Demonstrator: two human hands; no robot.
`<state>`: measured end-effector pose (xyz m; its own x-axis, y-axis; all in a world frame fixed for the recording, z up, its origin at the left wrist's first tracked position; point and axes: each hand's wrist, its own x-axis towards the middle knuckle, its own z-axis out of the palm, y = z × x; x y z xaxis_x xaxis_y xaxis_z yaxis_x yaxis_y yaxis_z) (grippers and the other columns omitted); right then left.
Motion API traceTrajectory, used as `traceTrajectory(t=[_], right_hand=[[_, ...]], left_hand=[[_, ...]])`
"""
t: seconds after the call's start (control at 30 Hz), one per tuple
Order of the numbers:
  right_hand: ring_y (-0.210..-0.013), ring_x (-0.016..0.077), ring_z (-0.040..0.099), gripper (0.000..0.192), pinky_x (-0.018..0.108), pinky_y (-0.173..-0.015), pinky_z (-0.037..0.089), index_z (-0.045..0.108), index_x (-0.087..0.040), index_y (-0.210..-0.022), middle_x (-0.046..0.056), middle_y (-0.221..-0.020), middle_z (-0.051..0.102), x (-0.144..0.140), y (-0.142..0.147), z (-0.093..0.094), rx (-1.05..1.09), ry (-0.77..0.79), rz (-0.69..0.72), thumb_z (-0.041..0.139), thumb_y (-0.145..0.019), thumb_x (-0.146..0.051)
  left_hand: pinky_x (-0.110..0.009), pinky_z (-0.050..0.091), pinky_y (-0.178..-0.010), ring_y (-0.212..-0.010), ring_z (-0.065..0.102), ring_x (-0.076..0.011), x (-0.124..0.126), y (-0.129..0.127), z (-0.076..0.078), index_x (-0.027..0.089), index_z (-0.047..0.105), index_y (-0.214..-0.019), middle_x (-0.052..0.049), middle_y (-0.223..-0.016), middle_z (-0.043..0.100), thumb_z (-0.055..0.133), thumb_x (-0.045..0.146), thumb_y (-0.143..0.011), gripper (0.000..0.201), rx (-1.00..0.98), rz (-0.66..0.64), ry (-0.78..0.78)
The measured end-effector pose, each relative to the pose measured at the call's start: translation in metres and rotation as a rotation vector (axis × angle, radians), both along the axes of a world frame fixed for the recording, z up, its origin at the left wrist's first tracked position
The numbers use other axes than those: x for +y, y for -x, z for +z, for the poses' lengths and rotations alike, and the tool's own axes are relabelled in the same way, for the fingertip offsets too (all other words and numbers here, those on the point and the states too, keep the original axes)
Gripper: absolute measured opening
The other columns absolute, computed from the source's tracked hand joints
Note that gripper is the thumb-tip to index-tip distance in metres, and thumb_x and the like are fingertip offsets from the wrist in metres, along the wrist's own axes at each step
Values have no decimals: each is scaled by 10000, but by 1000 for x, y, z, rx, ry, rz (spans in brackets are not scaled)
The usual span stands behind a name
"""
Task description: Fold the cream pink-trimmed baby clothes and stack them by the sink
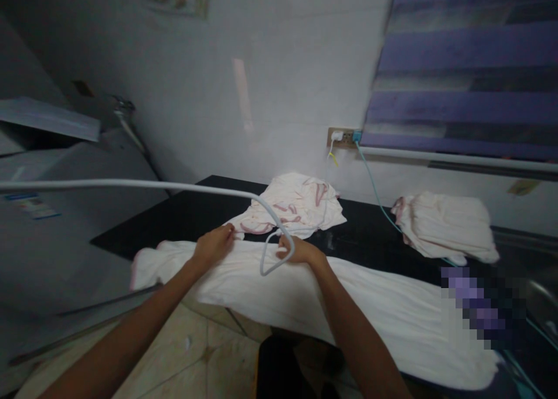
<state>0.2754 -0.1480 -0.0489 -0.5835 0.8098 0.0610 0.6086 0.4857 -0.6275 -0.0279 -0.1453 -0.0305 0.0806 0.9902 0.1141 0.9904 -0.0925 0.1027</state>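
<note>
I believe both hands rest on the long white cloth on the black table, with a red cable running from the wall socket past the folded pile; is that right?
Not quite: the head view shows the cable is teal, not red. Both the left hand and right hand do rest on the long white cloth.

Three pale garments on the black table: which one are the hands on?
The long spread-out garment along the near edge; both the left hand and right hand rest on it. The other two lie behind, untouched.

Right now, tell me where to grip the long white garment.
Take the long white garment at its far top edge, where both hands already rest, coming from above. It lies flat across the black table, so that edge probably pinches up easily.
</note>
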Motion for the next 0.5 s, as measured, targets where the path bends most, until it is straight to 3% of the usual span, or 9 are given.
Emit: traceTrajectory(t=[0.07,0.17,0.23,0.4,0.5], right_hand=[[-981,194,592,109,303,-906,469,654,-187,-907,49,-1037,675,2,1,-3,19,-45,-63,745,-848,-181],[-1090,219,586,86,326,-964,462,667,-184,-925,82,-1119,674,6,2,-8,43,-91,-149,701,-856,-146],[-1119,226,593,80,327,-971,466,684,-186,-954,90,-1144,686,7,1,-10,49,-95,-175,680,-877,-161],[-1074,229,631,132,313,-935,481,717,-180,-991,91,-1128,720,9,-4,-14,12,-32,-188,745,-878,-242],[-995,209,642,145,288,-889,483,726,-183,-927,60,-1038,736,11,-8,-15,-11,21,-180,810,-828,-247]], left_hand=[[-368,492,-795,-948,700,-293,-12,-18,-8,196,679,-1125,-144,-1031,747,364,443,-1027,413,-57,-75,22],[-394,498,-885,-967,670,-284,-23,-36,-16,193,681,-1010,-140,-1005,731,397,450,-1013,383,-147,-413,71],[-399,498,-928,-970,649,-271,-22,-39,-17,199,663,-942,-141,-1015,723,389,459,-1012,384,-206,-543,102],[-409,507,-947,-960,650,-271,5,-22,-10,193,632,-1056,-136,-1022,719,260,522,-1027,498,-328,-402,121],[-347,522,-871,-919,654,-256,22,-5,-3,177,676,-1003,-101,-980,731,336,627,-984,564,-311,-367,203]])
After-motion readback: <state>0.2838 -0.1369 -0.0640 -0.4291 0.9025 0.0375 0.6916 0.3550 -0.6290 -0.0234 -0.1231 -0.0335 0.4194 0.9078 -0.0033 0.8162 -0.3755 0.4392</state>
